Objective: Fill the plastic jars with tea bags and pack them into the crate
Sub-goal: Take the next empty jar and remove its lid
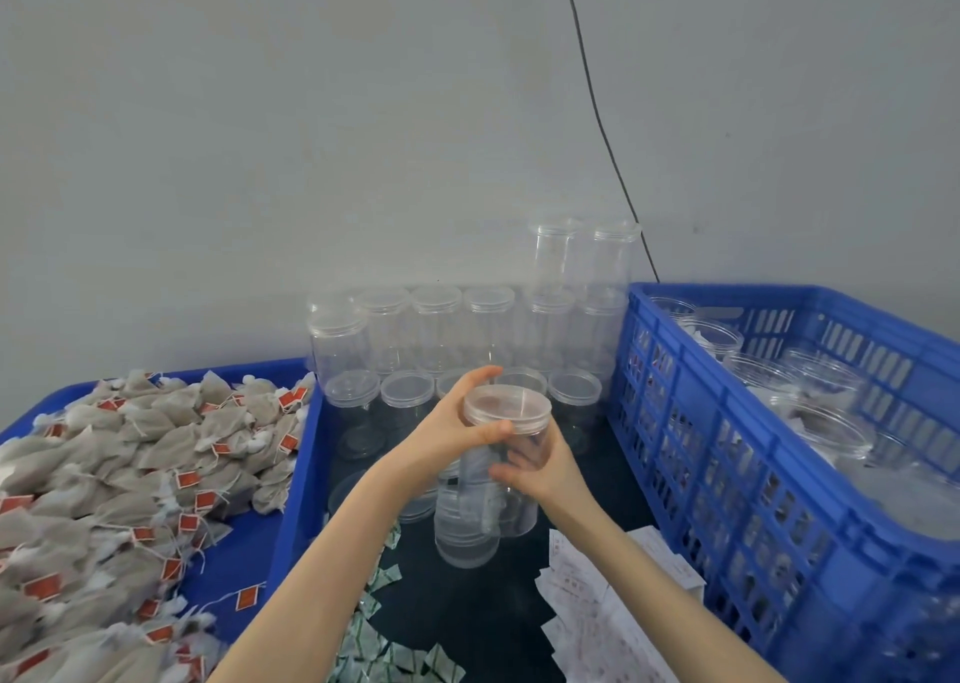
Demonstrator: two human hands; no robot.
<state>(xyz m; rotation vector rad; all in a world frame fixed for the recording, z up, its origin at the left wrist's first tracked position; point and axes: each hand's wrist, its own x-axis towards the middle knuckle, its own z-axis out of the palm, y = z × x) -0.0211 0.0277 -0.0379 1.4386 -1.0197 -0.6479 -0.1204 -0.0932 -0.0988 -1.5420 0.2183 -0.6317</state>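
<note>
My tray [298, 480] of tea bags [104, 474] runs off the left edge. The crate [753, 500] is cut off at right. My right hand [540, 467] blurs behind the jar [506, 474].

Stacked jars [467, 329] block back; crate [727, 474] walls right

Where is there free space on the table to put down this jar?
One bare dark patch lies on the table between the green packets and the paper slips. Behind it, empty jars crowd the wall. Tea bags cover the tray at left; the crate stands at right.
</note>
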